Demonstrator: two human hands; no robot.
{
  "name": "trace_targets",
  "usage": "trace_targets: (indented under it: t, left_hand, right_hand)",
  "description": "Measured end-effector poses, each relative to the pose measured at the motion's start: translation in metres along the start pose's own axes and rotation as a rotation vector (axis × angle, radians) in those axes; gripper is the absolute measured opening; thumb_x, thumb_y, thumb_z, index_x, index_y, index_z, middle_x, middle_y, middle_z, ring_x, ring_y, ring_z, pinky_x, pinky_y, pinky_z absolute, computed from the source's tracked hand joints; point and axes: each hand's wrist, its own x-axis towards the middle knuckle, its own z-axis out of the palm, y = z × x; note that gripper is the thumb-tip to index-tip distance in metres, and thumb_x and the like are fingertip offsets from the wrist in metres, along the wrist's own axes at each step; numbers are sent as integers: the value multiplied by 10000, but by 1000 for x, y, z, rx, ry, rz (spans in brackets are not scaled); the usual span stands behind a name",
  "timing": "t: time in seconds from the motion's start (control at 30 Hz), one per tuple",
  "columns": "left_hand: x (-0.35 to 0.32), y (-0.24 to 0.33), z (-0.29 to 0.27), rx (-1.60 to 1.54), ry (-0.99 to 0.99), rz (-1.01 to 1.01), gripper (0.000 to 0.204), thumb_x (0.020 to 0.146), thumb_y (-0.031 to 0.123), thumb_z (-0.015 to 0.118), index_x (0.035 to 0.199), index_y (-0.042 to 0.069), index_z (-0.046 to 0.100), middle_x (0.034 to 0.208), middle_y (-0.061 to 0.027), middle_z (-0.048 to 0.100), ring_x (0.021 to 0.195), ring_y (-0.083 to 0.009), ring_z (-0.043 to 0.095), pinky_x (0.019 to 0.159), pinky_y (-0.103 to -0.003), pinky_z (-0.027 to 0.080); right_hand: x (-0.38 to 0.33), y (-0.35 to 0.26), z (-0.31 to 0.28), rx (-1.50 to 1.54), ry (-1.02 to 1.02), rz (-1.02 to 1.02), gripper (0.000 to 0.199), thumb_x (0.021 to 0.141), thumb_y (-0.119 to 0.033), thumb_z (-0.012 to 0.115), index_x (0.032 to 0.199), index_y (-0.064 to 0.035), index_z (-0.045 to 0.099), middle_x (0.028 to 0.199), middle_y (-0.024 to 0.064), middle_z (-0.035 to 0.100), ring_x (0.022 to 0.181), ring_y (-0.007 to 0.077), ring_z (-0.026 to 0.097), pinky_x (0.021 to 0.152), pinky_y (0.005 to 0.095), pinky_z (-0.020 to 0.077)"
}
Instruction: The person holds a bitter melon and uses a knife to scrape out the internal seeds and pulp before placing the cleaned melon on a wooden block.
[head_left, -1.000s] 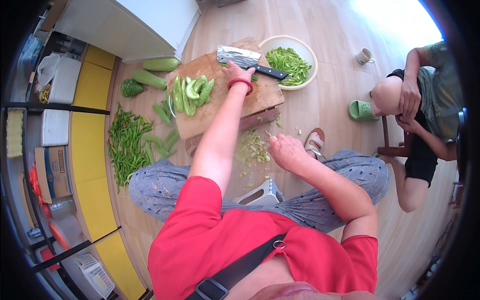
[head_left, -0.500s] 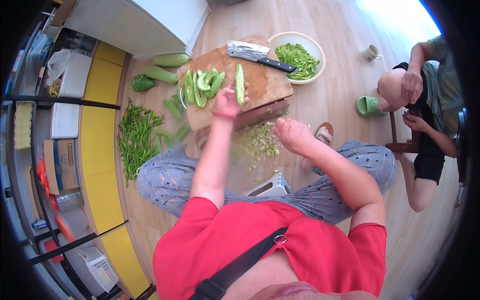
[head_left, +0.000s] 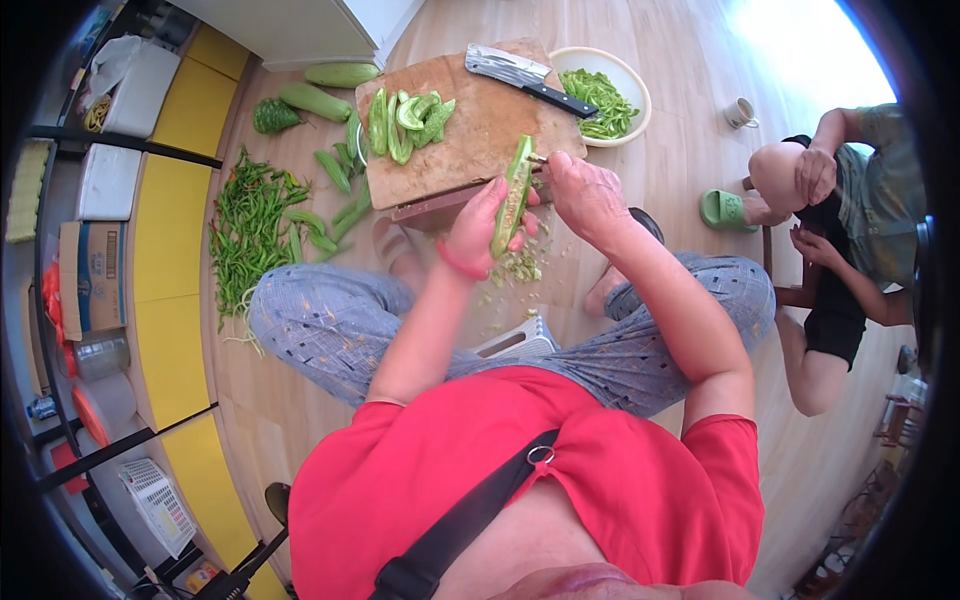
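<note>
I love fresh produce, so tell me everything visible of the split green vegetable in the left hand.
The split green vegetable is long and narrow, bright green at the rim, its yellowish, mottled middle looking seedy. Its cut face shows. It slants, far end slightly right, overlapping the chopping board's near edge in view. The left hand holds it, thumb and fingers on opposite sides. The right hand, holding a small thin tool, is close to its far end; any contact is too small to tell.

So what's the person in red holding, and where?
Left hand: halved green gourd, around its lower half. Right hand: small tool, by its hidden end.
</note>
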Motion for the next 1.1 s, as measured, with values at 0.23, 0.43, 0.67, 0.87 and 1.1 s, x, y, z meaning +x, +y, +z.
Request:
trace_targets:
  t: [0.23,0.43,0.67,0.87,1.1]
  left_hand:
    - [-13,1,10,42,-13,41,284,953,293,316,998,47,452,861,-83,510,502,-133,493,368,-204,366]
    - [-7,-25,10,223,208,26,290,932,253,344,1095,59,485,707,-34,529,414,-117,452,325,-218,314]
    - [1,-36,1,138,98,68,294,940,290,311,1004,64,488,646,-40,511,392,-111,439,305,-221,318]
    - [12,-43,3,241,219,30,306,942,312,294,956,67,477,650,-46,504,398,-123,456,298,-234,325]
    - [30,-47,-5,241,219,-41,313,940,308,318,973,58,504,699,-50,532,458,-136,490,319,-259,337]
  right_hand:
    - [0,-18,-6,-30,-155,52,150,788,-158,485,804,-11,512,731,204,607,717,340,613,647,432,475]
    - [-14,2,23,-122,-212,-26,181,793,-230,520,780,-51,528,661,150,599,567,299,607,455,410,464]
    - [-27,-12,15,140,-263,44,351,698,-294,648,723,34,525,673,206,607,672,345,621,589,432,492]
    - [-45,-17,28,158,-310,117,411,613,-362,721,743,14,617,699,181,629,711,323,634,615,401,501]
    - [-37,-8,19,101,-386,29,434,596,-365,732,718,36,620,690,189,625,719,327,631,617,401,498]
